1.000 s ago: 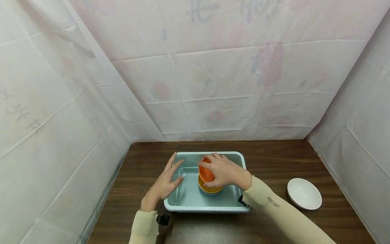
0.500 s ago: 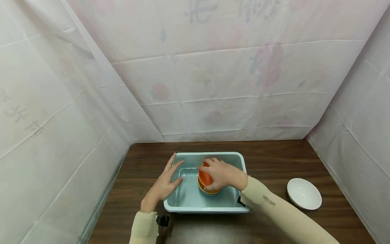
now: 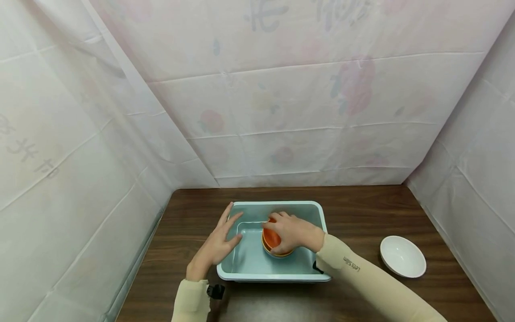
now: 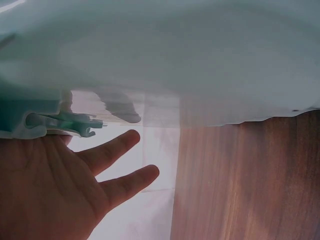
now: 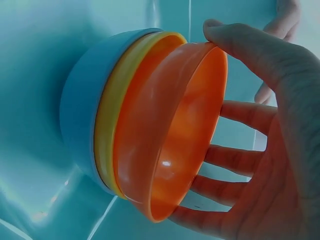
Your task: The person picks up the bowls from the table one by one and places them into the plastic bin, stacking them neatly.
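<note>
My right hand (image 3: pixel 295 232) grips the rim of an orange bowl (image 5: pixel 195 135), thumb on one side and fingers spread along the other. The orange bowl sits tilted partly inside a yellow bowl (image 5: pixel 107 135), which is nested in a blue bowl (image 5: pixel 75 110). This stack rests on the floor of a pale blue-green rectangular tub (image 3: pixel 249 264). At the tub's left side my left hand (image 3: pixel 215 243) lies with fingers straight and spread; in the left wrist view its palm (image 4: pixel 45 190) is against the tub's rim (image 4: pixel 30 122).
A white bowl (image 3: pixel 402 256) stands on the dark wooden table (image 3: pixel 354 210), right of the tub beyond my right forearm. Pale printed sheets (image 3: pixel 297 147) hang behind the table and along both sides.
My right hand has lowered the orange bowl deeper into the yellow one. The left hand and tub have stayed in place.
</note>
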{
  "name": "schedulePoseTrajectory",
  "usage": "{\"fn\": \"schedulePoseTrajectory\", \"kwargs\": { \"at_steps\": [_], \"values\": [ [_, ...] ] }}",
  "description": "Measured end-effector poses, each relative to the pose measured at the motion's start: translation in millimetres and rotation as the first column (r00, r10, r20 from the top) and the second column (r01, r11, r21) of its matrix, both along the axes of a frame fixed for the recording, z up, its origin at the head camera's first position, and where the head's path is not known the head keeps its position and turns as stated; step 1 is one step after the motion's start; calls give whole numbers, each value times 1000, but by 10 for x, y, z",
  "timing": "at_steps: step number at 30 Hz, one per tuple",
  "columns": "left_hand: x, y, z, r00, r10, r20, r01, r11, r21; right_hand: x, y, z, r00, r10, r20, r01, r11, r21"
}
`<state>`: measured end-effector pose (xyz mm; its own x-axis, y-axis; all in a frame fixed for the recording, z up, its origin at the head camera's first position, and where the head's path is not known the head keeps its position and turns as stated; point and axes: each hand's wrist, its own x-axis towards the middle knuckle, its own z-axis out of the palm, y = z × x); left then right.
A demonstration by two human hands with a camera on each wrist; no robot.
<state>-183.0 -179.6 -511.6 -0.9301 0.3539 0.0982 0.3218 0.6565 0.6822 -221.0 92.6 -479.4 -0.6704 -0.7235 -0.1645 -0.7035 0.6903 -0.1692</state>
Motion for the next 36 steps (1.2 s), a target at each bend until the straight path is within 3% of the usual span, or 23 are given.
{"fn": "schedulePoseTrajectory", "kwargs": {
  "at_steps": [20, 36],
  "values": [
    [9, 9, 7, 1000, 3, -1, -3, 1000, -10, -9, -54, -29, 999, 27, 17, -27, 999, 36],
    [1, 9, 8, 1000, 0, 5, 0, 1000, -3, 9, -90, -76, 999, 34, -15, -33, 997, 75]
  ]
}}
